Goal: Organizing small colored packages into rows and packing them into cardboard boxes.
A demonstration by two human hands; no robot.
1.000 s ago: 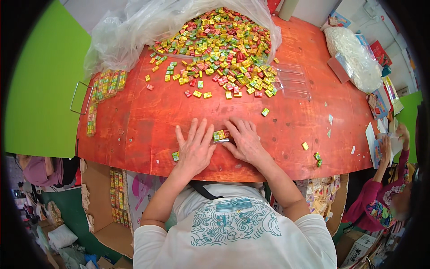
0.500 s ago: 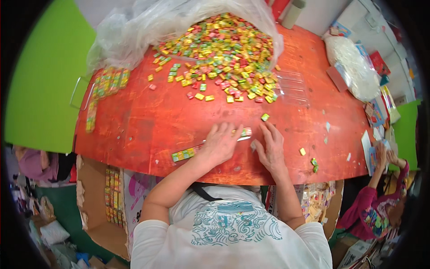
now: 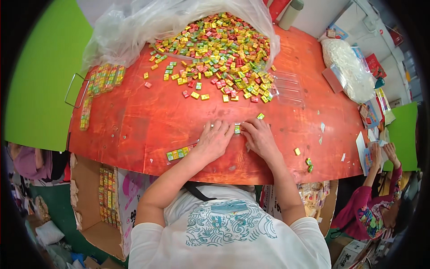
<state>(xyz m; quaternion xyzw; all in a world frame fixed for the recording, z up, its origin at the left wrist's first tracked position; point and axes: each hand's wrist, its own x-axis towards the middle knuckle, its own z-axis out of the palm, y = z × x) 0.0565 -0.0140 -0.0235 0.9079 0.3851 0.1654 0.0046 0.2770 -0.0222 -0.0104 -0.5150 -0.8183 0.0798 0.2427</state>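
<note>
Bracketing a small green block (image 3: 237, 130) with left hand (image 3: 215, 141) at 8 o'clock, right hand (image 3: 259, 139) at 4
Curling fingers together; cannot tell whether clamped on it

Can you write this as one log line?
left hand: beside green-yellow piece | right hand: close to it | colourful heap: on red table

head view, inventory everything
table: one, red, centre
blocks: uncountable, red, yellow, green, mostly heaped far side
bag: one, clear, far side
tray: one, clear, right of blocks
bottle: one, grey, far edge
sack: one, white, far right
strips: several, multicoloured, table's left
row: one, multicoloured, table's near side
centre block: one, greenish, table's middle
cartons: several, brown, below table
panels: two, green, left and right
coworkers: two, purplish clothing, side edges
shirt: one, white, bottom
left hand: one, bare, centre
right hand: one, bare, centre
</note>
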